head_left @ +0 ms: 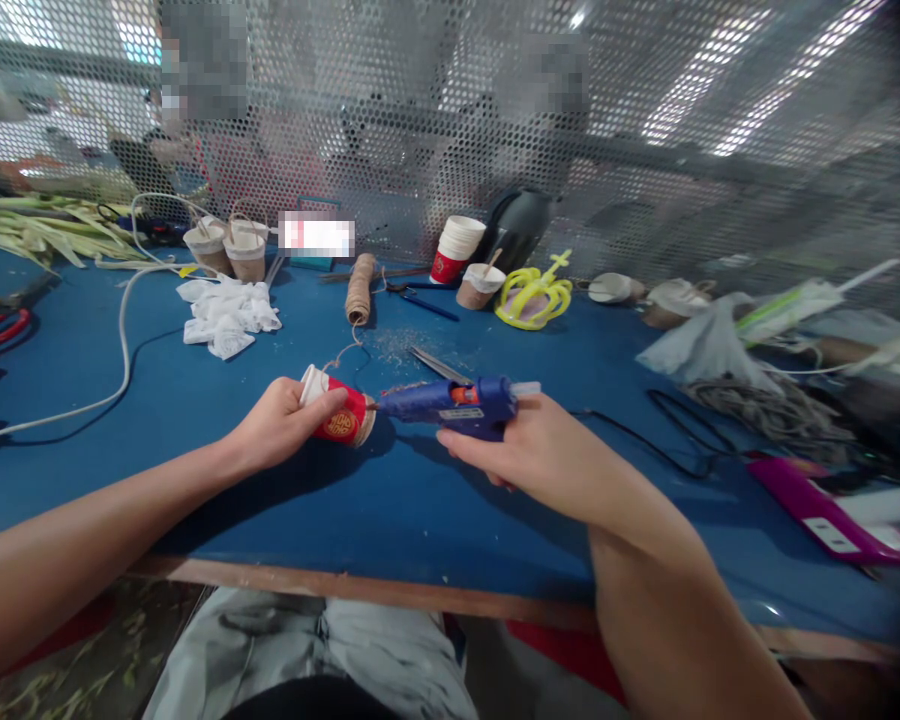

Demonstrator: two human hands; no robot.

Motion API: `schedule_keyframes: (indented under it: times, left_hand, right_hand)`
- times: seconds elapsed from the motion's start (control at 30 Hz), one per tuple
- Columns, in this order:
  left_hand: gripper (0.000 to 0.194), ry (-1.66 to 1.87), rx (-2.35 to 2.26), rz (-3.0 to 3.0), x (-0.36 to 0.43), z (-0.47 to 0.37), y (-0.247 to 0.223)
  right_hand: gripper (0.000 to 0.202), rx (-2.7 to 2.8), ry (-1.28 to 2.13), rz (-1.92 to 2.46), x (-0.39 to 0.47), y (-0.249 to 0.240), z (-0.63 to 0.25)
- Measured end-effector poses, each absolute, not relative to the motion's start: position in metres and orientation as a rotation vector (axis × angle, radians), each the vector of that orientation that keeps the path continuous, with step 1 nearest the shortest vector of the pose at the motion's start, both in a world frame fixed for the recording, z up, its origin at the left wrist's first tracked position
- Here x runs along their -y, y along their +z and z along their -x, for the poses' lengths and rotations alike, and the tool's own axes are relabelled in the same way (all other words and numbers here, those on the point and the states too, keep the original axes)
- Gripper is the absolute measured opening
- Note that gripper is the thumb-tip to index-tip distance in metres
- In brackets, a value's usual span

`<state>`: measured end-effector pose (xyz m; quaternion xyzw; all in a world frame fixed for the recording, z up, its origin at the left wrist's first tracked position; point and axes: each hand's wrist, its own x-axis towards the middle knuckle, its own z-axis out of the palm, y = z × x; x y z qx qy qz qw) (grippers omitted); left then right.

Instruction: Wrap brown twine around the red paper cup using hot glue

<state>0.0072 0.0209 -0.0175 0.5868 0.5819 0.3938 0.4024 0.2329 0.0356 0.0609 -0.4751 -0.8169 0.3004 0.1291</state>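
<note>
My left hand (289, 418) is closed around a red and white paper cup (350, 414) lying on its side above the table, with twine around its right end. In my right hand (521, 445) is a blue hot glue gun (450, 403), its nozzle at the twine-wrapped end of the cup. Whether the nozzle touches the cup cannot be told. A strand of twine runs from the cup up to a twine roll (359, 290). Metal scissors or tweezers (436, 363) lie just behind the glue gun, partly hidden.
On the blue table (420, 520) are crumpled white cloth (229, 312), stacked cups (456, 250), a yellow crown-shaped piece (534, 297) and blue-handled pliers (426, 300). Red-handled scissors (1, 330) lie left; a magenta object (817, 510) and cables lie right. Perforated metal (307, 100) stands behind.
</note>
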Motion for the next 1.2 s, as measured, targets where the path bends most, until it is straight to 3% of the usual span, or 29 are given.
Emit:
schedule_keyframes:
  times: [1.2]
  left_hand:
    - [0.041, 0.989, -1.444, -1.499, -0.0223, -0.0095, -0.0142]
  right_hand:
    - [0.03, 2.379, 0.822, 1.361, -0.0359, 0.0577, -0.2341]
